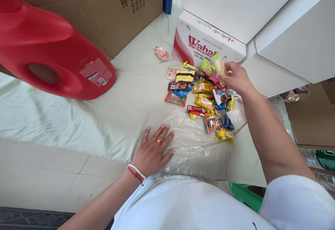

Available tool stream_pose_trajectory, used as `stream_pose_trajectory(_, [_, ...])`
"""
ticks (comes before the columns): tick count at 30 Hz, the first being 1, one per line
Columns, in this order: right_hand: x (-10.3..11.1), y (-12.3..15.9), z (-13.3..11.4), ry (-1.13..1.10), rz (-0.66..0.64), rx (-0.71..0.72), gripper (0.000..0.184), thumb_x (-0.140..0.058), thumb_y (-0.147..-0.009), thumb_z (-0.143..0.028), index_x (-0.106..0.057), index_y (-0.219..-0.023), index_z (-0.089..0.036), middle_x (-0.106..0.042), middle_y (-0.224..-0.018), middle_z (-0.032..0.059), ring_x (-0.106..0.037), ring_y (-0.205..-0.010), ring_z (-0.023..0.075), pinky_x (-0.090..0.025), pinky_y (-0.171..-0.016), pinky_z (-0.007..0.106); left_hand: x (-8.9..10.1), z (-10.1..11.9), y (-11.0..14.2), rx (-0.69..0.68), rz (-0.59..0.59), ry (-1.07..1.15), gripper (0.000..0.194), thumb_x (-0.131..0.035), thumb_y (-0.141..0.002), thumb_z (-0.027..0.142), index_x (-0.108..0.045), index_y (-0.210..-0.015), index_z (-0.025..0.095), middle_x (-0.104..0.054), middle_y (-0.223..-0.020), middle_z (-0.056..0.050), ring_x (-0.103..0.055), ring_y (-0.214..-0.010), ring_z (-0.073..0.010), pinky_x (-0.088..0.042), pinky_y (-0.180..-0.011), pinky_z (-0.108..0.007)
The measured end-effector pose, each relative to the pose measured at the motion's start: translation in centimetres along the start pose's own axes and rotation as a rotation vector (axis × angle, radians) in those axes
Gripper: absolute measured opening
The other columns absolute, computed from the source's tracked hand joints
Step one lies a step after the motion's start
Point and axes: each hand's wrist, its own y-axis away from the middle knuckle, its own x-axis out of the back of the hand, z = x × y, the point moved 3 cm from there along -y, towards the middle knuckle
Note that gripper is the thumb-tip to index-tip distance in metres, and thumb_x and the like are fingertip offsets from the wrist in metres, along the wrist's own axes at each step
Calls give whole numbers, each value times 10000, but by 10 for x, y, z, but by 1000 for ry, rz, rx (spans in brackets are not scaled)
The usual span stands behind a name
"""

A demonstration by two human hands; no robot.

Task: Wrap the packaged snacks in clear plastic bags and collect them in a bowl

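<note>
My right hand (234, 78) pinches a small wrapped snack (220, 65) with a green end, raised over a heap of packaged snacks. Flat on the cloth-covered surface (125, 94), at the edge of a clear plastic bag (188, 142), lies my left hand (154, 149) with its fingers spread. The heap holds several bright packets, among them a yellow packet (205, 102), a brown packet (176, 98) with red ends and another yellow packet (225, 135) at the near side. Apart from these, a pink packet (162, 53) lies farther back on the cloth.
A white-and-red water carton (206, 41) stands behind the heap, with white boxes (235, 3) around it. At the left is a big red jug (65, 48) before a cardboard box (104, 10). A green container (246, 197) sits below the near edge.
</note>
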Motion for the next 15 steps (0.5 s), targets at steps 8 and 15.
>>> stream_pose_trajectory(8, [-53,-86,-30,533,-329,146,993,-930,-598,-334,-486,-1462,-132,-634,-1331,188,-632,-1106,351,-510,-917,441,0,1,-1,20,2,27,597,-454,-999,527,-448,-1545,284,-330,-1661,-99,-357,-1523,-330,-87,-1264,-650])
stream_pose_trajectory(15, [-31,-80,-37,376,-131,6,626,-809,-773,-305,-572,-1304,-72,-694,-1189,188,-650,-1073,322,-499,-903,433,2,1,0,27,18,35,583,-426,-1009,540,-471,-1528,277,-340,-1659,-86,-356,-1525,-314,-96,-1269,-631])
